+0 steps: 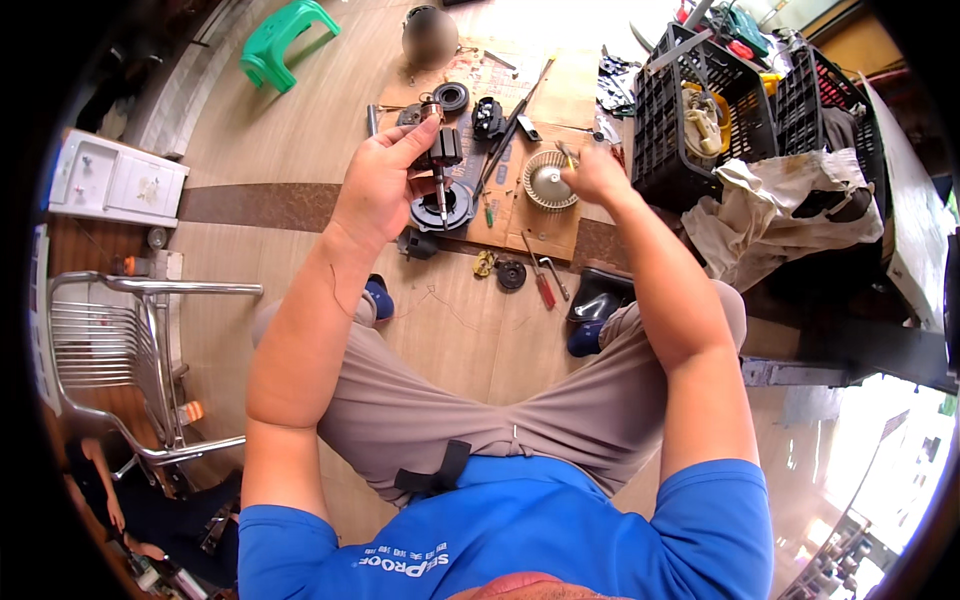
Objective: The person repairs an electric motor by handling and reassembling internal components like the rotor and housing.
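Note:
In my left hand (pixel 378 185) is a motor armature (pixel 446 150) with a copper end and a thin steel shaft pointing down, raised above the cardboard sheet (pixel 555 228). The fingers are wrapped round its upper end. My right hand (pixel 603 177) is closed beside a pale, finned blower wheel (pixel 546 186). Something slim with a yellowish part sticks out of its fingers, too small to name. Below the armature lies a dark round motor housing (pixel 458 213). A small green-handled screwdriver (pixel 489 217) rests between the housing and the wheel.
Black crates (pixel 668 150) with a cloth (pixel 790 215) over one stand at the right. A red-handled screwdriver (pixel 546 290) and a round black part (pixel 511 275) lie near my feet. A green stool (pixel 285 42) is at the far left, a metal chair (pixel 105 340) nearer.

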Motion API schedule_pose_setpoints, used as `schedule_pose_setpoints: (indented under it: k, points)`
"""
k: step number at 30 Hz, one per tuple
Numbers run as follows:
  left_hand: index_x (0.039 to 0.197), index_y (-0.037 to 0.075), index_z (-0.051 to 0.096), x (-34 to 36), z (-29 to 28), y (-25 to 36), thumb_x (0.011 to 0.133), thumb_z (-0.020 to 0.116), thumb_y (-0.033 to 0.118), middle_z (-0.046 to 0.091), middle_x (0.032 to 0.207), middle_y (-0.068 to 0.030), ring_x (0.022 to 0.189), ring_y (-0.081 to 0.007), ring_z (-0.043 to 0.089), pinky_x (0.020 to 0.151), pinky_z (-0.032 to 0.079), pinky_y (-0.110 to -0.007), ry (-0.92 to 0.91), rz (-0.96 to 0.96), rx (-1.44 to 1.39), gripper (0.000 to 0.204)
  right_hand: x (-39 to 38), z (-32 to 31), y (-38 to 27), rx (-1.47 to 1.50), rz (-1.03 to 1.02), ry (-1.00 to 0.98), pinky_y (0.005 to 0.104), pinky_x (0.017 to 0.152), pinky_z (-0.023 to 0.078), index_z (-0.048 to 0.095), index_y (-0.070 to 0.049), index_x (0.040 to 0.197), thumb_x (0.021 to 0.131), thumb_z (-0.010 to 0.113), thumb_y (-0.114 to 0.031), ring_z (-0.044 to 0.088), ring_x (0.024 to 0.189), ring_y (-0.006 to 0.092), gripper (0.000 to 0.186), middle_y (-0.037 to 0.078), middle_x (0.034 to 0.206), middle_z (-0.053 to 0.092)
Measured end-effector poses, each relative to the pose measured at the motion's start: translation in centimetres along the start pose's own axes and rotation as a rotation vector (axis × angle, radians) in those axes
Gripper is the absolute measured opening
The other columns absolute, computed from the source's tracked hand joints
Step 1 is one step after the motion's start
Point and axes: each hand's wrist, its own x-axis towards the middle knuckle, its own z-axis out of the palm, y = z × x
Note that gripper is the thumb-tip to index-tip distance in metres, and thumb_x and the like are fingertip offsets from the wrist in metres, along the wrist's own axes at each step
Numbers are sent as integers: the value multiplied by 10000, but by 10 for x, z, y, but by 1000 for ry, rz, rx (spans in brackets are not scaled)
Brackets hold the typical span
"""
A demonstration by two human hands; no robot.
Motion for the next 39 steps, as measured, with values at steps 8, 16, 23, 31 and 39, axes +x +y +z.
schedule_pose_setpoints:
  k: [8, 16, 23, 31, 39]
  points:
    - [1005, 31, 651, -4, 1, -3, 942, 627, 256, 680, 848, -31, 692, -106, 644, 605, 548, -263, -12, 15, 67, 235, -12, 130, 48, -376, 63, -507, 450, 974, 460, 660, -72, 1151, 806, 679, -284, 579, 1182, 300, 405, 151, 1242, 623]
    - [964, 29, 662, -11, 6, 0, 887, 693, 220, 677, 848, -33, 677, -100, 625, 567, 501, -265, -13, 20, 82, 208, -4, 150, -20, -111, -233, -127, 444, 967, 441, 601, -27, 1130, 871, 629, -406, 548, 1136, 341, 460, 178, 1176, 585]
    - [857, 12, 664, 1, 10, 1, 925, 640, 158, 678, 777, -60, 637, -137, 633, 587, 521, -258, -81, 32, -143, 163, -88, 190, -121, 262, -802, -386, 417, 1016, 429, 527, -43, 1284, 810, 590, -132, 526, 1186, 370, 486, 213, 1297, 517]
    - [932, -24, 670, 2, 1, -3, 928, 613, 110, 688, 810, -73, 627, -139, 641, 533, 507, -264, -14, 142, -31, 146, -91, 244, -7, -346, -364, -558, 438, 913, 497, 594, -39, 1147, 965, 405, -204, 579, 1097, 378, 310, 231, 1227, 495]
    - [1013, 36, 662, 15, -34, -36, 906, 672, 235, 666, 866, -7, 728, -85, 621, 634, 516, -247, 98, 135, 369, 226, -95, 266, -2, -335, -678, -635, 408, 901, 509, 644, -84, 1118, 854, 528, -102, 604, 1080, 344, 288, 198, 1323, 486]
